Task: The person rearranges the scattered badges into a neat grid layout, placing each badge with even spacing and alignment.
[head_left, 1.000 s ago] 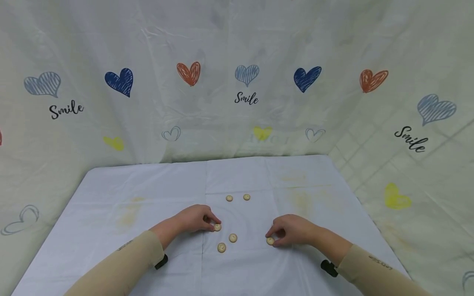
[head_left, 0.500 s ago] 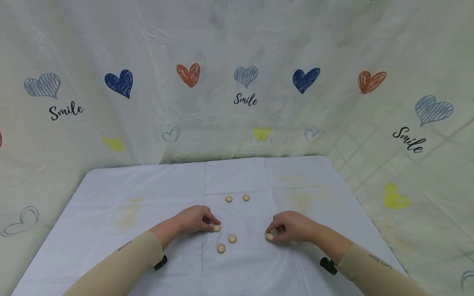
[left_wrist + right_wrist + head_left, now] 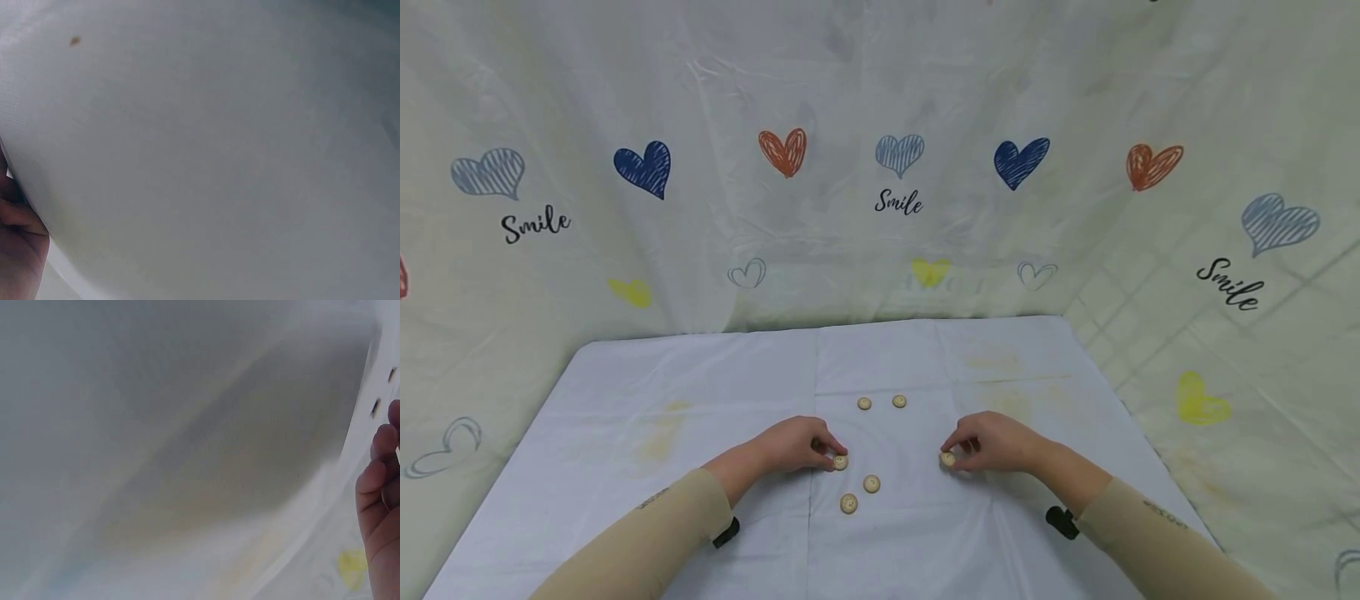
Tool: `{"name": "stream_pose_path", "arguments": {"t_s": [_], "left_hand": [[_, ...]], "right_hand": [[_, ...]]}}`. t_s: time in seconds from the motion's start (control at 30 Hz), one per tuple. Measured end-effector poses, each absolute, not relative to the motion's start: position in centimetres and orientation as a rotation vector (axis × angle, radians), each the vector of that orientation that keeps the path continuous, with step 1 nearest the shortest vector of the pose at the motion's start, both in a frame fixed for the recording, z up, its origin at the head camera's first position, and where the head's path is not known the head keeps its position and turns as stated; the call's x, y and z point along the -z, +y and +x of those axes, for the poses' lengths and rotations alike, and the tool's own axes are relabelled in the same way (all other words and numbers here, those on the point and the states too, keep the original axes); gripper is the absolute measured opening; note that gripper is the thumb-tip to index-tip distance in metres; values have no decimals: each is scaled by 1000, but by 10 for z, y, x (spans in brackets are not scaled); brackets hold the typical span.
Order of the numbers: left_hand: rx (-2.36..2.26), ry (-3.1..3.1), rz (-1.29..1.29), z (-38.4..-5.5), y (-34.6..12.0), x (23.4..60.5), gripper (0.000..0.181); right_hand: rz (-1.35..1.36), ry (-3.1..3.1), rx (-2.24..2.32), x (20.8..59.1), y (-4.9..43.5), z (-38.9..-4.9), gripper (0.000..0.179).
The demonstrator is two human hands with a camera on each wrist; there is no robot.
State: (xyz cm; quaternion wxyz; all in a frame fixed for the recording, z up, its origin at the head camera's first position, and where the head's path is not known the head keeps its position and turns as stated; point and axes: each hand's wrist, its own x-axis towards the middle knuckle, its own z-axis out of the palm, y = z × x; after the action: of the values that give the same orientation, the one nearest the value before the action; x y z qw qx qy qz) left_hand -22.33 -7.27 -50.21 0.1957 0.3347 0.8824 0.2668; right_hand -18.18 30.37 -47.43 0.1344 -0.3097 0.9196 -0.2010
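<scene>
Round tan buttons, wooden in look, are spread over the white cloth. My left hand (image 3: 795, 443) pinches one button (image 3: 840, 462) by its left edge between thumb and fingertips. Opposite, my right hand (image 3: 992, 442) grips another button (image 3: 948, 459) with thumb and forefinger. Two loose buttons lie in front of the left hand: an upper one (image 3: 872, 483) and a lower one (image 3: 848, 502). Farther back, a left button (image 3: 864, 403) and a right button (image 3: 899, 402) lie side by side. Both wrist views catch only part of each hand, and the held buttons are hidden there.
A white cloth (image 3: 700, 375) with faint yellowish stains covers the table. Behind and beside it hangs a pale curtain (image 3: 835, 75) printed with hearts and the word Smile. A dark wrist device (image 3: 1062, 522) sits under the right sleeve, a similar device (image 3: 726, 532) under the left.
My right hand has moved away from me, toward the back of the table, carrying its button along. The left hand stays in place on its button, and the loose buttons have not moved.
</scene>
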Motion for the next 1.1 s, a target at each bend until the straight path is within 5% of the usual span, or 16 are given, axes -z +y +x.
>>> {"name": "stream_pose_path", "arguments": {"t_s": [1.1], "left_hand": [[-741, 2473, 942, -224, -72, 502, 23]], "right_hand": [[-443, 2744, 651, 478, 313, -265, 19]]}}
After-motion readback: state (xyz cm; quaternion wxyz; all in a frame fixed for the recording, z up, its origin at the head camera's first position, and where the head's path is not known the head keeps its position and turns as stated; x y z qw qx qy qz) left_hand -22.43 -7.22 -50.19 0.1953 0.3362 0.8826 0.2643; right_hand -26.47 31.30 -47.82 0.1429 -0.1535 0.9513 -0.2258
